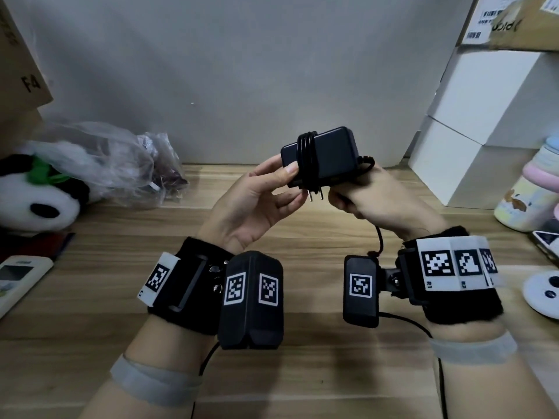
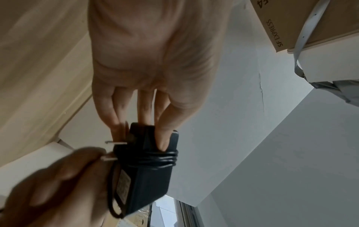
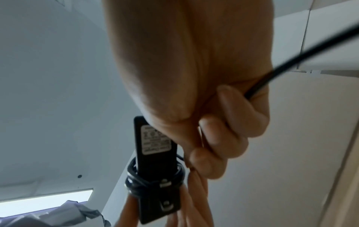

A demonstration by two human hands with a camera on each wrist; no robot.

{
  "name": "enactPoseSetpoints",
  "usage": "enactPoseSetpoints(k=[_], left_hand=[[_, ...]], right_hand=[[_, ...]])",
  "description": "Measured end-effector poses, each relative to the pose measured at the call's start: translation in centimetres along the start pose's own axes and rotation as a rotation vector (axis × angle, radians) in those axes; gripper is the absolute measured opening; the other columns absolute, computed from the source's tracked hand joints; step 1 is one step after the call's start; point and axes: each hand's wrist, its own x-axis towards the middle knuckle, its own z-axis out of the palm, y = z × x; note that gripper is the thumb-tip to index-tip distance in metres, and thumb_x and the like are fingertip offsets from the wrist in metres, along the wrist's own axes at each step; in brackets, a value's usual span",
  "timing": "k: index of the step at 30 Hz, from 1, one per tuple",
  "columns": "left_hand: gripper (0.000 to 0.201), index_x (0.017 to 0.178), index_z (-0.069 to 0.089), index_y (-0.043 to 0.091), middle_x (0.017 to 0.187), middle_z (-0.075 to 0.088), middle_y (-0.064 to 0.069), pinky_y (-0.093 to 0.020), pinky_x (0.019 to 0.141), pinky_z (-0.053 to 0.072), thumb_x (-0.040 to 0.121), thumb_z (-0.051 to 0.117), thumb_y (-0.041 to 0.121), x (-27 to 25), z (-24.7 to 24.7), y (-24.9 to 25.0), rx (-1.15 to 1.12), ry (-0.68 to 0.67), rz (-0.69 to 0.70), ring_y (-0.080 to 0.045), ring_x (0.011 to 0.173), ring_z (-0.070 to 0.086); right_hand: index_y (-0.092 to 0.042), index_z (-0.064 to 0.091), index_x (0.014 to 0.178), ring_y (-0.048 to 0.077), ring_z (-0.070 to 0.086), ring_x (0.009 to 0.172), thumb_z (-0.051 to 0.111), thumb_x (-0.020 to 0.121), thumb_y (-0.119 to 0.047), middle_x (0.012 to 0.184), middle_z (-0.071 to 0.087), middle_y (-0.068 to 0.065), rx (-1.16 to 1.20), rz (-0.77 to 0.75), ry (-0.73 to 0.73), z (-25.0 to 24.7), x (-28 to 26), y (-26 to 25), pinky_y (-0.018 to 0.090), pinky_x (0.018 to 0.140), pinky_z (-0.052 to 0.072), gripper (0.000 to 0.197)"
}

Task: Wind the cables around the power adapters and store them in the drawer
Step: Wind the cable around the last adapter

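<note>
A black power adapter [image 1: 329, 152] is held in the air above the wooden table [image 1: 302, 388], its two metal prongs [image 1: 316, 195] pointing down. Several turns of black cable [image 1: 307, 158] wrap its left end. My left hand [image 1: 266, 195] pinches that end, thumb on top beside the wraps, fingers underneath. My right hand [image 1: 381, 201] is curled below the adapter's right end, gripping the loose cable [image 3: 291, 61] that runs out past my wrist. The left wrist view shows the adapter [image 2: 147, 173] with my thumb [image 2: 165, 135] on it. The right wrist view shows its label [image 3: 155, 139]. No drawer is in view.
A panda plush [image 1: 39, 195] and a crumpled plastic bag [image 1: 121, 164] lie at the left. A remote [image 1: 18, 279] sits at the left edge. White boxes [image 1: 484, 116] stack at the right, with a pastel bottle [image 1: 532, 192] and a round white device [image 1: 544, 291].
</note>
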Motion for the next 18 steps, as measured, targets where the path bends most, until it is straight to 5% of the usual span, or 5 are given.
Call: enactPoseSetpoints(k=[4, 7, 12, 18], left_hand=[[0.033, 0.098, 0.066, 0.023, 0.090, 0.063, 0.006, -0.021, 0.077, 0.041, 0.066, 0.067, 0.018, 0.1, 0.3, -0.1, 0.012, 0.161, 0.036, -0.010, 0.081, 0.059], [0.042, 0.112, 0.062, 0.020, 0.099, 0.062, 0.002, -0.025, 0.082, 0.045, 0.071, 0.068, 0.016, 0.3, 0.1, -0.3, 0.003, 0.234, 0.065, -0.016, 0.083, 0.062], [0.037, 0.117, 0.062, 0.014, 0.094, 0.065, -0.002, -0.032, 0.084, 0.052, 0.082, 0.064, 0.007, 0.5, -0.3, -0.3, -0.036, 0.290, 0.125, -0.022, 0.074, 0.066], [0.027, 0.103, 0.066, 0.020, 0.091, 0.071, 0.003, -0.023, 0.074, 0.049, 0.082, 0.066, 0.002, 0.6, 0.1, -0.8, 0.168, 0.326, 0.183, -0.013, 0.080, 0.065]], right_hand=[[-0.021, 0.060, 0.096, 0.004, 0.032, 0.041, 0.039, 0.099, -0.016, 0.058, 0.052, -0.003, 0.001, 0.033, -0.161, 1.2, 0.2, 0.0, 0.014, 0.043, 0.029, 0.022], [-0.017, 0.059, 0.118, 0.001, 0.038, 0.038, 0.037, 0.101, -0.014, 0.060, 0.053, -0.002, -0.029, 0.037, -0.215, 1.9, 0.6, 0.2, 0.010, 0.042, 0.030, 0.028], [-0.013, 0.065, 0.112, 0.002, 0.034, 0.041, 0.040, 0.100, -0.013, 0.055, 0.052, -0.007, -0.011, -0.011, -0.239, 1.6, 0.5, 0.1, 0.012, 0.046, 0.029, 0.028], [-0.014, 0.072, 0.088, 0.007, 0.036, 0.050, 0.049, 0.097, -0.023, 0.049, 0.046, -0.009, -0.021, -0.090, -0.117, 0.2, 0.1, -0.1, 0.016, 0.051, 0.031, 0.026]])
